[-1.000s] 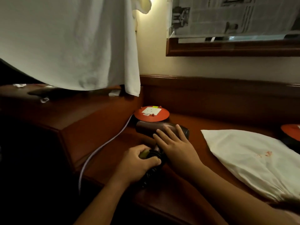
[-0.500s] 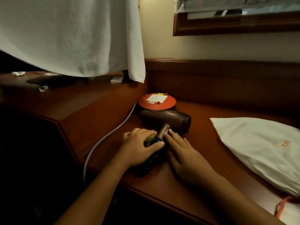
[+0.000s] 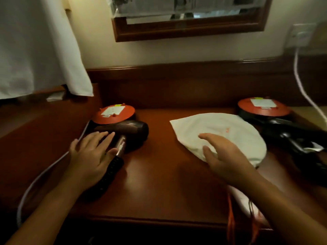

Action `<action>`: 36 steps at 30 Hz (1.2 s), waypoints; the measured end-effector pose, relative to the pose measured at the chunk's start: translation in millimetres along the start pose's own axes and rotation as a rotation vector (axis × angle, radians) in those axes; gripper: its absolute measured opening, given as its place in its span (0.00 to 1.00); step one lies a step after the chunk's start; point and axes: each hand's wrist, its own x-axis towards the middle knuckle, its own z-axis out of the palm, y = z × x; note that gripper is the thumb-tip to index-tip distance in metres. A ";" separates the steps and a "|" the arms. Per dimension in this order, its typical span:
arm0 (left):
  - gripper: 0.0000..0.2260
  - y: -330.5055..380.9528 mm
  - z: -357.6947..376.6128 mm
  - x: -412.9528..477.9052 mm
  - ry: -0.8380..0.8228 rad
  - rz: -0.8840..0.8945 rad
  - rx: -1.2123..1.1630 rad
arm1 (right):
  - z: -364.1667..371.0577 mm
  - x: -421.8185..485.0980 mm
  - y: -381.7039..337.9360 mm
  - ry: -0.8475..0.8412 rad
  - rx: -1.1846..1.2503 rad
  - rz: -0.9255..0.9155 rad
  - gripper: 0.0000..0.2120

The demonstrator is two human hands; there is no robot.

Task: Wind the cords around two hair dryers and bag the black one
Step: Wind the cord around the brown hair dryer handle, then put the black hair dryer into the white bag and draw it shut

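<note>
The surface (image 3: pixel 159 183) is a glossy red-brown wooden desk with a raised back rail, set against a cream wall. A wood-framed mirror (image 3: pixel 191 30) hangs above it and a white cloth (image 3: pixel 35 50) hangs at the left. At the right a wall socket (image 3: pixel 300 34) feeds a white cable (image 3: pixel 300 85) that drops toward the surface. Two orange discs stand at the back, one left (image 3: pixel 113 114) and one right (image 3: pixel 261 106). Another white cable (image 3: pixel 44 174) runs from the left disc off the front left edge.

The brown dryer (image 3: pixel 127 131) lies just in front of the left disc. Its barrel runs left to right with the wide end to the right, and its handle comes toward the person, tilted a little left. A dark cord (image 3: pixel 113 168) wraps the lower handle in close coils. The black dryer (image 3: pixel 286 133) lies at the far right in front of the right disc, its long axis running from back left to front right; it is too dark and blurred to tell more. The white bag (image 3: pixel 226 131) lies flat between the two dryers, with orange strings (image 3: pixel 230 225) at the front edge.

The left grip (image 3: pixel 92 152) is flat with straight fingers, resting on the brown dryer's back end and upper handle and clasping nothing. The right grip (image 3: pixel 224 156) is spread wide over the bag's near edge and holds nothing. I cannot tell whether it touches the cloth.
</note>
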 end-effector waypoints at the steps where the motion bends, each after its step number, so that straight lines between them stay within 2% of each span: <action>1: 0.33 13.2 -2.3 1.9 0.077 0.051 0.001 | -13.2 -4.6 18.7 0.053 -0.054 0.048 0.18; 3: 0.27 49.6 -6.5 7.1 0.230 0.184 -0.061 | -34.3 -12.0 46.3 0.047 -0.165 0.197 0.19; 5: 0.24 96.5 -4.1 9.6 0.284 0.294 -0.194 | -41.8 -19.5 61.1 -0.041 -0.228 0.300 0.21; 8: 0.22 164.4 17.5 14.3 0.125 0.375 -0.428 | -30.5 -20.3 65.9 -0.095 -0.186 0.292 0.19; 12: 0.18 214.3 54.6 39.5 -0.153 0.418 -0.629 | -2.0 11.7 55.8 -0.039 -0.033 0.230 0.12; 17: 0.14 208.3 89.8 89.9 -0.255 0.293 -0.611 | 25.5 67.9 65.1 -0.016 -0.004 0.169 0.03; 24: 0.07 197.2 122.5 133.3 -0.154 0.202 -0.604 | 40.4 99.0 82.2 -0.072 -0.014 0.129 0.15; 29: 0.15 187.3 123.7 138.1 -0.217 0.265 -0.570 | 41.5 102.1 88.3 -0.031 -0.102 0.119 0.13; 33: 0.11 188.7 122.7 139.7 -0.194 0.268 -0.478 | 40.9 103.0 87.7 -0.050 -0.194 0.092 0.14; 36: 0.13 186.1 120.4 136.9 -0.149 0.201 -0.427 | 35.2 98.9 85.3 -0.019 -0.289 0.107 0.13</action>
